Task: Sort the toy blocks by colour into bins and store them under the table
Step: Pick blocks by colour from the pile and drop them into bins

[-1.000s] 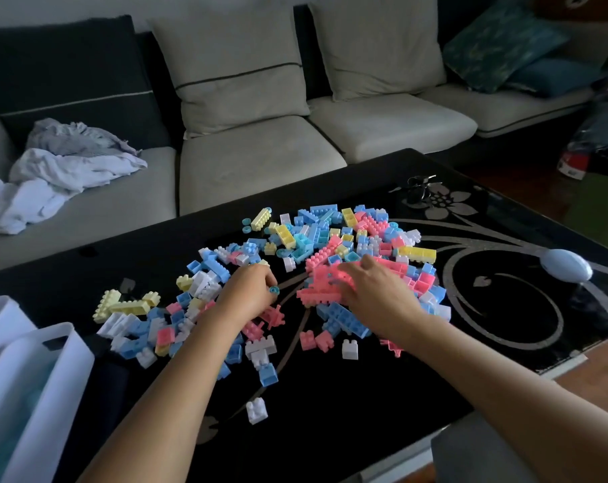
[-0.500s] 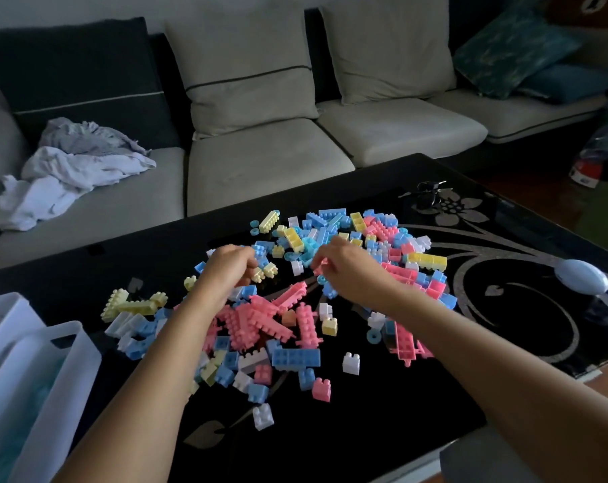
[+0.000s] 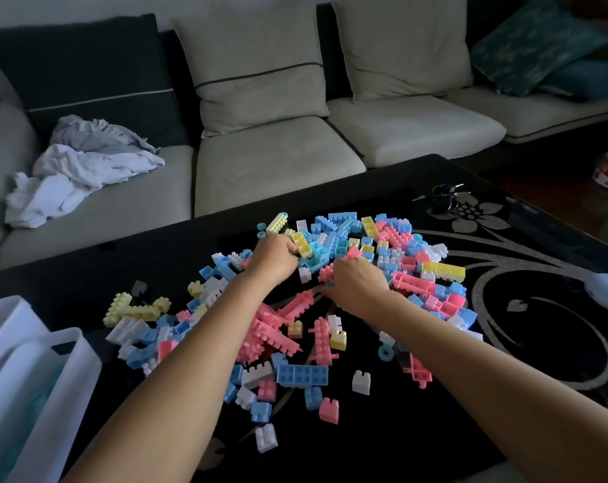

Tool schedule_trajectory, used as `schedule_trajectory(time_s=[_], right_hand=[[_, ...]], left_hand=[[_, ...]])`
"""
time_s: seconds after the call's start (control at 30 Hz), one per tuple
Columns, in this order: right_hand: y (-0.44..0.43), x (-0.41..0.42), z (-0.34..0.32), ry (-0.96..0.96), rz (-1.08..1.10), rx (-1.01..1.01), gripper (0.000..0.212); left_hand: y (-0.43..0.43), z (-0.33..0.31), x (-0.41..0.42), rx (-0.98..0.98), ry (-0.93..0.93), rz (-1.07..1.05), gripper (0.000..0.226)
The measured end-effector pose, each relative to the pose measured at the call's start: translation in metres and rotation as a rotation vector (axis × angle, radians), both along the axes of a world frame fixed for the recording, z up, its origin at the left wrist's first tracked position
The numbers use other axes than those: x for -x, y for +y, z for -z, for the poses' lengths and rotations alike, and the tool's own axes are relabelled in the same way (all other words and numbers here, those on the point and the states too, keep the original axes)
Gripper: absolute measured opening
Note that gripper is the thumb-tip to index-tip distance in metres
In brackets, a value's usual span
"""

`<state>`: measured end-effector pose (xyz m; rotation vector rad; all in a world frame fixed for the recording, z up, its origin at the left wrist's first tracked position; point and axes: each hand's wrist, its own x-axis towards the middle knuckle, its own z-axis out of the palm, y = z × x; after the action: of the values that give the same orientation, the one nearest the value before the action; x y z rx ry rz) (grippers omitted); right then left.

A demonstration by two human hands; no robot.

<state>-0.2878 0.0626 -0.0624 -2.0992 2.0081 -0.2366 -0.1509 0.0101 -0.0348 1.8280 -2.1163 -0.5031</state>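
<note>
Well left of the fingers, white bins [image 3: 34, 371] stand at the table [image 3: 382, 440] edge; their contents show only as a teal tint, possibly blocks. The toy blocks [image 3: 302, 374], studded plastic in pastel pink, blue, yellow and white, lie loose on the black table around and beyond both sets of fingers. The left hand [image 3: 272, 261] curls its fingers against a yellow block [image 3: 302, 242], grasp unconfirmed; the right hand [image 3: 356, 287], just beside it, clenches a pink block [image 3: 327, 273].
</note>
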Motion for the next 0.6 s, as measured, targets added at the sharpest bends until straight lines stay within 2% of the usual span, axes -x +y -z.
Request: schedule_trajectory(time_s=[0.1,0.2,0.27,0.4,0.47,0.53,0.6], right_hand=[[-0.002,0.006,-0.002,-0.048,-0.03,-0.017,0.032],[-0.002,0.019,-0.017,-0.236,-0.034,0.005,0.026],[-0.001,0.028,-0.031,-0.508,0.0,-0.066,0.027],[0.002,0.046,-0.038,-1.554,0.101,-0.564,0.022],[0.006,0.05,-0.035,-1.745,0.118,-0.682,0.021],[0.009,0.052,-0.033,-1.839,0.159,-0.696,0.027],[0.014,0.047,-0.035,-1.909,0.19,-0.672,0.033]], left_hand=[[-0.006,0.005,0.002,0.016,-0.178,0.082,0.024],[-0.01,0.009,-0.001,0.029,-0.226,0.127,0.017],[-0.009,0.011,-0.003,0.081,-0.229,0.144,0.012],[-0.003,0.011,-0.004,0.079,-0.217,0.149,0.012],[0.005,0.006,-0.003,0.113,-0.151,0.098,0.016],[0.014,0.0,-0.005,0.158,-0.064,0.027,0.023],[0.026,-0.006,-0.012,0.117,0.075,-0.024,0.032]])
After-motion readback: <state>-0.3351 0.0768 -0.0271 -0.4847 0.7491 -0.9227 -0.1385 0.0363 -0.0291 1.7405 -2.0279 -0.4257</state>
